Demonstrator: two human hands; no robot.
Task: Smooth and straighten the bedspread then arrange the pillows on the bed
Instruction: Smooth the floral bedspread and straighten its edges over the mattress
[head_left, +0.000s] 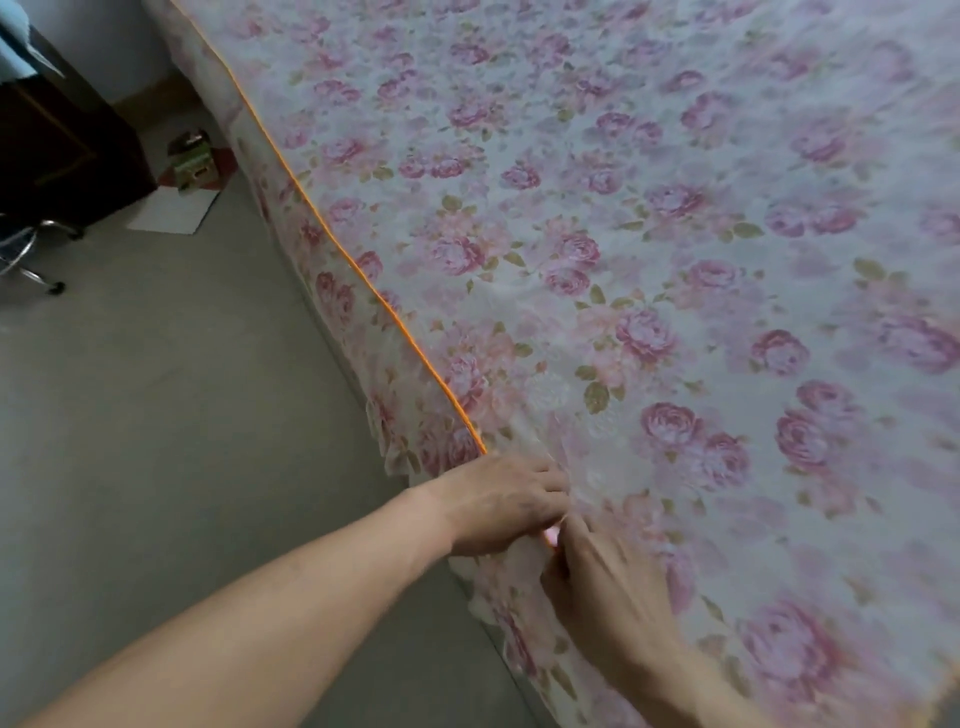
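Note:
A white bedspread (623, 234) printed with pink roses covers the bed and fills most of the view. An orange piping (332, 239) runs along its left edge, and a flounce hangs below it. My left hand (498, 506) grips the bedspread at that edge, near the bottom of the view, with its fingers curled into the fabric. My right hand (602, 582) pinches the same edge just beside it, the two hands touching. The piping is hidden under both hands. No pillow is in view.
Grey floor (156, 415) lies left of the bed. A dark wooden cabinet (57, 140) stands at the top left, with a chrome chair base (31, 254) in front of it. A small green box (195, 161) and a white sheet (174, 210) lie by the bed.

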